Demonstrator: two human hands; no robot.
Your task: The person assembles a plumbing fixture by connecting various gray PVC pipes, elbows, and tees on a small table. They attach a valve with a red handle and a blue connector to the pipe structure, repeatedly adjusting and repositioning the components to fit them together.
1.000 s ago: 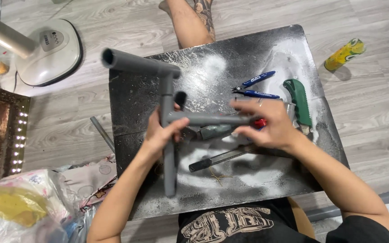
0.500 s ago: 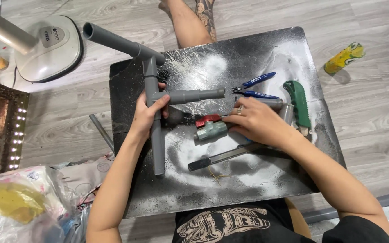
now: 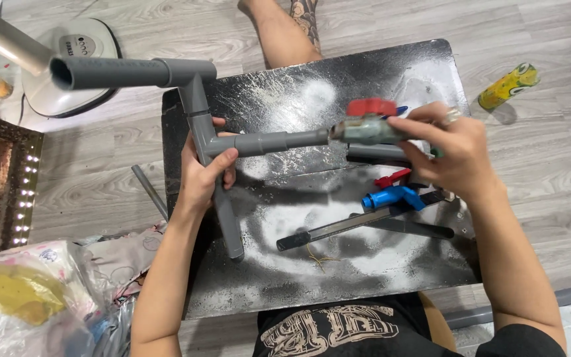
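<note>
My left hand [image 3: 205,177] grips a grey plastic pipe assembly [image 3: 193,112] at its tee joint, holding it above the black board [image 3: 299,277]. One branch of the pipe runs right toward a grey-green valve with a red handle [image 3: 365,125]. My right hand [image 3: 447,155] holds that valve against the end of the branch. Below my right hand, a blue tap with a red lever [image 3: 391,195] lies on the board beside a long dark tool [image 3: 345,226].
A yellow can [image 3: 507,86] lies on the wood floor at the right. The white base of a fan [image 3: 67,63] stands at the upper left. A loose metal rod [image 3: 148,190] lies left of the board. Plastic bags [image 3: 28,297] pile at the lower left. A leg [image 3: 285,30] reaches past the board's far edge.
My right hand picked the red-handled valve off the board and lifted it to the pipe branch's end. The left hand raised and turned the pipe assembly. The blue tap is now uncovered.
</note>
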